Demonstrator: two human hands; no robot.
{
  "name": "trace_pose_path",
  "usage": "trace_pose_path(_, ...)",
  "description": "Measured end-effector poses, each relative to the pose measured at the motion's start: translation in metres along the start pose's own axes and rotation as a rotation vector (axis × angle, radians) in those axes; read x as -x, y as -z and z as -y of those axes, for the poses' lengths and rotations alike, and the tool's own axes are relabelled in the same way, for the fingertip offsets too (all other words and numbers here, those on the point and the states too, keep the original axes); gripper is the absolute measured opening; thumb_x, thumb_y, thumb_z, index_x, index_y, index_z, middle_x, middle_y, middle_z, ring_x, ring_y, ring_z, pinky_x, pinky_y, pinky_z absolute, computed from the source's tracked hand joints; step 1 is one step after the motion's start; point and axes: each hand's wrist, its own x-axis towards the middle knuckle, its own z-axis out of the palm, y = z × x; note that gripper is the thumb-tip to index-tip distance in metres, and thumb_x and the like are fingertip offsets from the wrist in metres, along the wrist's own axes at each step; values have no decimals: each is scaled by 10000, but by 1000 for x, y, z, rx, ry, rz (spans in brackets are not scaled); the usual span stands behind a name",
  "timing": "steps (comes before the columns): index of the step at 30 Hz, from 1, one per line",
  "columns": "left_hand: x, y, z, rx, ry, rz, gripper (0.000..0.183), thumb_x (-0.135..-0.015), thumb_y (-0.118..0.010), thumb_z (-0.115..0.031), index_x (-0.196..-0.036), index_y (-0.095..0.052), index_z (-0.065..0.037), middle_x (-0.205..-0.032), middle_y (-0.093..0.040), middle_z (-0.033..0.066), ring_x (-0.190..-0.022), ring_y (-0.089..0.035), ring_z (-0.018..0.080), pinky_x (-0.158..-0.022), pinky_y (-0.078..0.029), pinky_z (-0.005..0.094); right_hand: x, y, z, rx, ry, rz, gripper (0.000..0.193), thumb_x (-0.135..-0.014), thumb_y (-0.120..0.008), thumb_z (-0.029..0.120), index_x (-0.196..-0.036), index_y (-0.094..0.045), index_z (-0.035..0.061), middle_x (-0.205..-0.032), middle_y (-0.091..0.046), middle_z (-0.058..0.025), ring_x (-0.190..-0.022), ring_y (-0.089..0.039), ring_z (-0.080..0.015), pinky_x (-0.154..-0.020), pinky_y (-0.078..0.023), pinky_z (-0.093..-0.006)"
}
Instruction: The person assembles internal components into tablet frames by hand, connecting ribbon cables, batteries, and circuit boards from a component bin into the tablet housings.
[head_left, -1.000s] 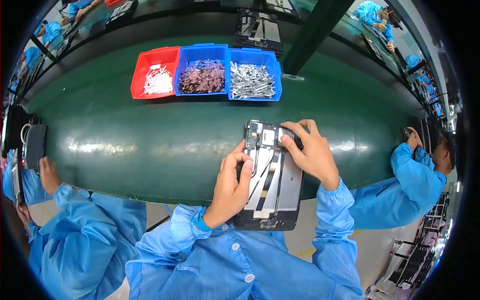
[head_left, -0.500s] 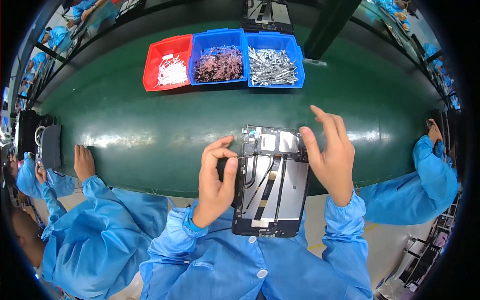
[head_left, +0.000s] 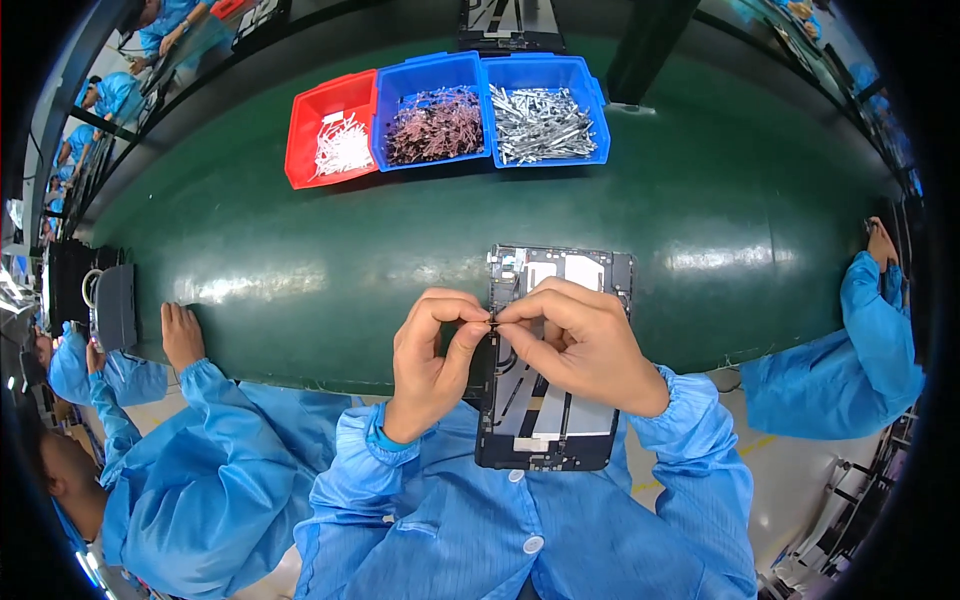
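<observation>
An opened tablet (head_left: 558,450) with its inner side up lies at the table's near edge, partly over my lap. Black cables run down its silvery panel, and white patches show on the dark upper part. At its upper left edge, my left hand (head_left: 432,350) pinches with thumb and forefinger. From the right, my right hand (head_left: 585,345) reaches over the tablet, its thumb and fingertips pinched against the left fingertips. A tiny thin piece seems to sit between the two pinches, too small to name. The right hand hides the middle of the tablet's upper half.
Beyond the tablet stand a red bin (head_left: 300,140) of white strips, a blue bin (head_left: 435,75) of pinkish-brown small cables and another blue bin (head_left: 598,120) of silvery strips. A dark post (head_left: 650,50) rises behind. A co-worker's hand (head_left: 182,335) rests on the green table at left.
My right hand has come left and down from above the tablet's right side, closing from spread fingers into a pinch beside my left fingertips. My left hand has stayed at the tablet's left edge.
</observation>
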Motion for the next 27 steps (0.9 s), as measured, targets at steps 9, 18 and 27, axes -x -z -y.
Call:
trace_pose_path(9,-5,2,-1,-575,-324,24,208,-824,-742,-10,-990,-618,-31,-918,-608,103,-801,-589,316,-717,-491,362,2,-6,3,113,93,-118,134,-817,-740,0,-928,-666,8,-816,-620,-54,-532,-522,-63,-456,-408,-245)
trace_pose_path(18,-15,17,-10,-39,706,144,190,-966,-659,-82,-1122,-628,22,-861,-640,46,-622,-579,61,-525,-461,218,-1,-5,-16,150,-48,-1,88,-843,-681,12,-888,-607,-6,-819,-594,-119,-675,-658,-275,-607,-545,-360)
trace_pose_path(27,-31,23,-6,73,763,217,125,-945,-665,-40,-1014,-612,50,-855,-656,70,-589,-611,79,-457,-485,215,-1,-11,-23,216,-44,33,99,-854,-705,22,-928,-645,-6,-800,-597,-106,-683,-659,-217,-597,-535,-324)
